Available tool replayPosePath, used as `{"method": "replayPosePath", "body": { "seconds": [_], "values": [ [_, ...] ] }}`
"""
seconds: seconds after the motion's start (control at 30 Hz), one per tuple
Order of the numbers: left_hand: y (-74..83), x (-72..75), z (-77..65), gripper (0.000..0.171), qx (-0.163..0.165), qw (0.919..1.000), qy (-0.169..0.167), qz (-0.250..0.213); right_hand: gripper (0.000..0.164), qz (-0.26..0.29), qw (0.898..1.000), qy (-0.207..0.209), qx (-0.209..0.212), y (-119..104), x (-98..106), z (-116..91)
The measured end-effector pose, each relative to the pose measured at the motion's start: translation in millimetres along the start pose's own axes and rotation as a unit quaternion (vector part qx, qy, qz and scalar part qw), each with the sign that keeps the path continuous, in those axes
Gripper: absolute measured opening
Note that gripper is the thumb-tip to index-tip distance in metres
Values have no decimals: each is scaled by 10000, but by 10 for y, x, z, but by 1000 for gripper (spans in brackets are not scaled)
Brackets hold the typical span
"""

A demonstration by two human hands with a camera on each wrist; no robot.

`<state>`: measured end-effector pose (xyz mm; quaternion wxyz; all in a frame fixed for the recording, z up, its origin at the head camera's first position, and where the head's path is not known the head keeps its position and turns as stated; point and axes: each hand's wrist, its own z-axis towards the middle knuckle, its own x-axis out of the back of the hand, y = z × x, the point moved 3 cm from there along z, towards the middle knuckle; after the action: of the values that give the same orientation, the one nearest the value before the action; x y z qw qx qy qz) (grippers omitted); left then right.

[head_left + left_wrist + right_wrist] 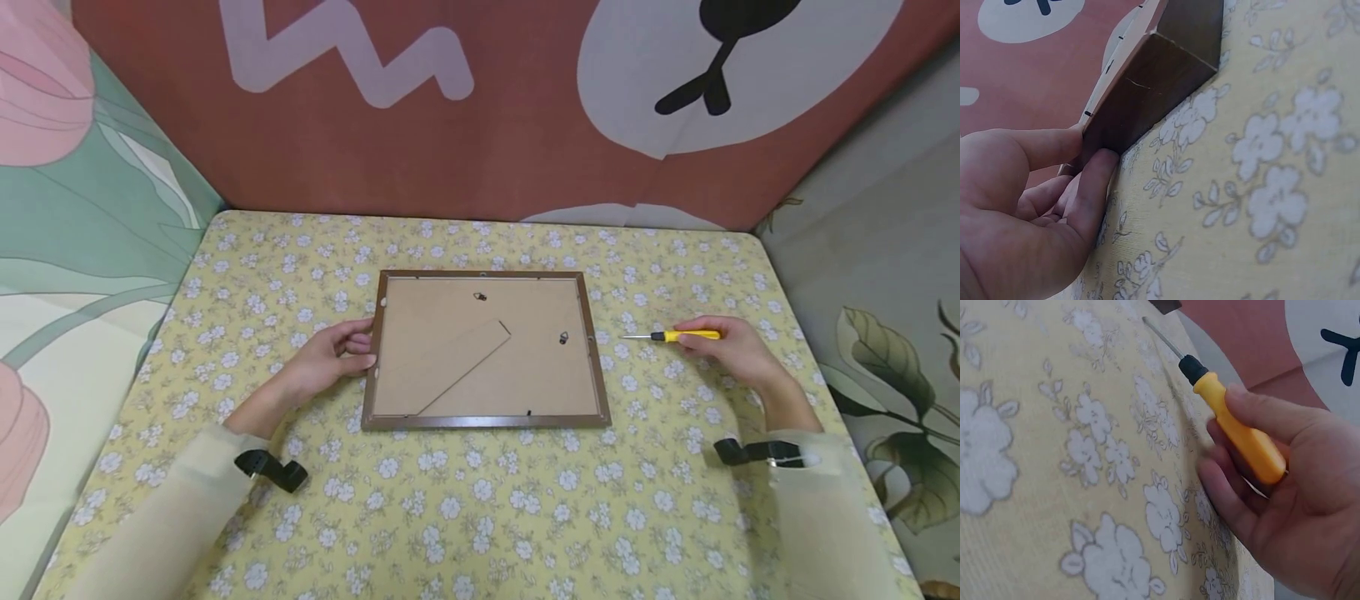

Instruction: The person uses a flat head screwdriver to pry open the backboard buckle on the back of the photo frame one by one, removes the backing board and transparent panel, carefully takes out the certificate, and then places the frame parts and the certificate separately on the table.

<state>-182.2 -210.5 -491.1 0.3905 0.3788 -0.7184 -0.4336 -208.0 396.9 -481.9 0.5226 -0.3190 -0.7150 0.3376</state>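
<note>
A brown picture frame [486, 422] lies back up on the table, its thick side showing in the left wrist view. Its tan backing board [442, 333] has a fold-out stand flap [472, 354] lying flat. My left hand [327, 358] rests at the frame's left side, its thumb and index finger touching the rim and the other fingers partly hidden behind. To the right of the frame, my right hand [731, 346] holds a small screwdriver [1244, 437] by its yellow handle between thumb and fingers. The metal shaft [1163, 337] points left, toward the frame.
Two metal hangers, one near the top [480, 297] and one at the right [564, 338], sit on the backing. Small dark tabs line the rim's inner edge. A yellow flowered cloth [450, 508] covers the table. Printed fabric walls [525, 150] stand behind and at both sides.
</note>
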Motion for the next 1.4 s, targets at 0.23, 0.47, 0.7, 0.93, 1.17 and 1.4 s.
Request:
{"method": "replayPosePath", "body": {
  "seconds": [0.23, 0.47, 0.7, 0.93, 1.17, 1.4],
  "values": [
    [-15, 5, -23, 63, -190, 9994, 133, 258, 30, -978, 9930, 526, 411, -43, -55, -16],
    [-18, -11, -118, 59, -351, 9977, 149, 561, 28, -1215, 9907, 486, 362, -44, -86, -32],
    [6, -79, -271, 65, -472, 9968, -201, 615, 39, -1403, 9888, 471, 208, -131, -85, -11],
    [34, -203, -496, 95, -629, 9953, -680, 292, 41, -940, 9943, 256, 423, -415, -229, 205],
    [68, -300, -564, 114, -797, 9920, -681, 703, 39, -758, 9934, -173, 838, -861, -530, 553],
    [56, -341, -557, 115, -766, 9920, -537, 844, 48, -951, 9893, -727, 832, -1094, -843, 844]
  ]
}}
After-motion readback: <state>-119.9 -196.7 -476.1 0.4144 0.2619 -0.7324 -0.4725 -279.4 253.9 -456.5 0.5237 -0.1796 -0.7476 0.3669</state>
